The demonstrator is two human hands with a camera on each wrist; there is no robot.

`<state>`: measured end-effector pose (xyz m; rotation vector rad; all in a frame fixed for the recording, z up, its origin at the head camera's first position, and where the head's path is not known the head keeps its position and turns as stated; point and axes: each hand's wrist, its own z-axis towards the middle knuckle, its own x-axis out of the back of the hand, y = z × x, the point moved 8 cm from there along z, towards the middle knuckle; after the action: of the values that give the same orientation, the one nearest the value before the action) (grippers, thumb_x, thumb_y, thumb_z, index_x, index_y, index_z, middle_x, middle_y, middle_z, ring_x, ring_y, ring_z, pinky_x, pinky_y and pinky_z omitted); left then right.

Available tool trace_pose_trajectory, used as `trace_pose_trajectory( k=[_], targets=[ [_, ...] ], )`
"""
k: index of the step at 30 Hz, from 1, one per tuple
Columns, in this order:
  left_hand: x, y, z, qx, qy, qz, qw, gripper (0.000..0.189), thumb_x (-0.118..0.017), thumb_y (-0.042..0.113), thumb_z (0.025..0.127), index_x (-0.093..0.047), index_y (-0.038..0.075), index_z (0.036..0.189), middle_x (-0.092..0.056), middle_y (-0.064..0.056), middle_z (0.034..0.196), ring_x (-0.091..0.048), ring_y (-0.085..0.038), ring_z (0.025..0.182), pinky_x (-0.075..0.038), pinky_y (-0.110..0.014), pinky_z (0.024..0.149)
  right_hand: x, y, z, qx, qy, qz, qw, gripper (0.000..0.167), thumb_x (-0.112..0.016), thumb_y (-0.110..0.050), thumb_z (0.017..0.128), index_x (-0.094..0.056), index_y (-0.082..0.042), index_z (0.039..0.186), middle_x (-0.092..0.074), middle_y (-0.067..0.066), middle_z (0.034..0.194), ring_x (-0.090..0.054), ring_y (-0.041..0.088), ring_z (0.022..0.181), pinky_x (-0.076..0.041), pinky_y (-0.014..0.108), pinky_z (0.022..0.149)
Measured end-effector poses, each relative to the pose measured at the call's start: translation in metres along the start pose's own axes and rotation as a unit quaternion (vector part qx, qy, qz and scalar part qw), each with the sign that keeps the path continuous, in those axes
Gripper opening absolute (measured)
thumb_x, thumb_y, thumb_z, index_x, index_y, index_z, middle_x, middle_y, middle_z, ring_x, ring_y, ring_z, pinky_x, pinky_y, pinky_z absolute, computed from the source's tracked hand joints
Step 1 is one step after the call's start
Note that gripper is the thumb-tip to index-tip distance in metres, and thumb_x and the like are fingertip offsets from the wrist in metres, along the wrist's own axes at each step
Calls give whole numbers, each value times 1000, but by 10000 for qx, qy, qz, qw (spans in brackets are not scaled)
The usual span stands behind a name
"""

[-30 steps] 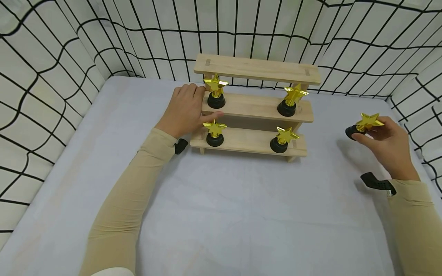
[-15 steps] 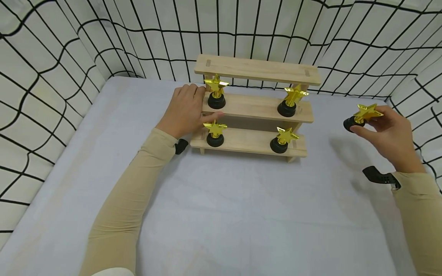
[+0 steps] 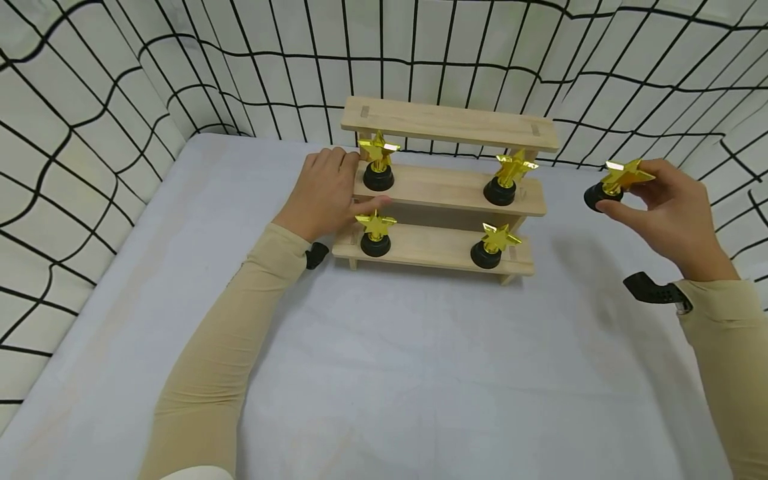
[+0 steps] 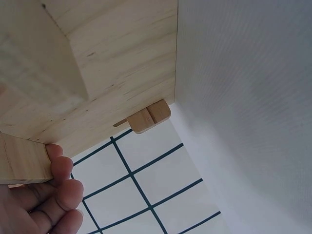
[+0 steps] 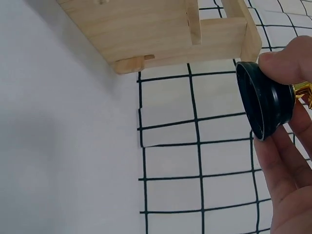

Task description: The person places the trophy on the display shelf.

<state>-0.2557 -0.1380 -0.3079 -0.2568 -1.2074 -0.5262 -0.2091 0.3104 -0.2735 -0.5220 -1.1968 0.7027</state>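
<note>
A three-tier wooden shelf [image 3: 432, 185] stands toward the back of the table. My left hand [image 3: 324, 190] grips its left end at the middle tier, thumb over the front; in the left wrist view the fingers [image 4: 66, 195] curl round a board's edge. To the right of the shelf, my right hand [image 3: 678, 213] holds a gold star trophy [image 3: 621, 179] above the table, fingers and thumb round its black base [image 5: 268, 100]. The middle tier bears a star trophy at its left [image 3: 378, 163] and right [image 3: 504, 183]. Two more trophies [image 3: 375, 233] stand on the bottom tier.
The table has a white cloth [image 3: 408, 373]. Black wire mesh panels [image 3: 444, 63] stand round its back and sides, with white sheeting behind them. The top tier [image 3: 450, 123] stands close to the back mesh.
My right hand has lifted the trophy higher and moved it away from me and slightly left, toward the shelf's level. My left hand keeps its place on the shelf.
</note>
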Motion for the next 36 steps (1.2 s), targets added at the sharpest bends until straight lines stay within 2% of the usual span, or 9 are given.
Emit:
trace_pose_trajectory(
  k=[7, 12, 19, 25, 30, 36],
  targets=[
    [-1, 0, 0, 21, -24, -23, 10000, 88, -63, 73, 89, -56, -4, 132, -62, -19, 110, -56, -36, 102, -44, -51, 97, -7, -24, 14, 259, -175, -270, 9991, 51, -86, -1, 80, -65, -15, 124, -58, -26, 112, -58, -6, 100, -43, -2, 93],
    [-1, 1, -1, 19, -81, 14, 10000, 88, -63, 73, 89, -56, -5, 130, -61, -19, 109, -56, -37, 103, -44, -51, 96, -6, -38, 21, 459, -130, -240, 9986, 53, -86, 0, 79, -66, -13, 126, -59, -26, 111, -59, -6, 100, -43, -2, 93],
    [0, 1, -1, -1, -31, 35, 10000, 88, -63, 73, 88, -56, -5, 129, -61, -19, 108, -56, -37, 101, -44, -51, 95, -8, -59, 30, 825, -24, -280, 9962, 51, -86, 3, 78, -66, -20, 118, -59, -28, 111, -60, -9, 99, -44, -1, 94],
    [0, 0, -2, 18, -17, 50, 10000, 89, -63, 74, 88, -56, -5, 130, -61, -19, 107, -56, -36, 100, -44, -50, 95, -12, -80, 40, 1166, 0, -351, 9926, 55, -85, 6, 76, -67, -13, 123, -59, -28, 111, -60, -8, 99, -45, 1, 96],
    [-1, -1, -1, 64, -101, 64, 9999, 90, -60, 75, 89, -56, -4, 132, -61, -18, 109, -56, -36, 104, -43, -50, 97, -14, -94, 48, 1278, 13, -510, 9905, 57, -85, 5, 77, -66, -11, 128, -57, -30, 113, -59, -11, 100, -46, 3, 97],
    [-2, -1, 0, 71, -118, 26, 9999, 90, -59, 75, 90, -55, -2, 135, -61, -18, 112, -55, -34, 105, -42, -50, 99, -20, -107, 58, 1259, -72, -442, 9910, 57, -85, 2, 80, -65, -11, 132, -57, -28, 115, -60, -12, 102, -47, 5, 100]
  ],
)
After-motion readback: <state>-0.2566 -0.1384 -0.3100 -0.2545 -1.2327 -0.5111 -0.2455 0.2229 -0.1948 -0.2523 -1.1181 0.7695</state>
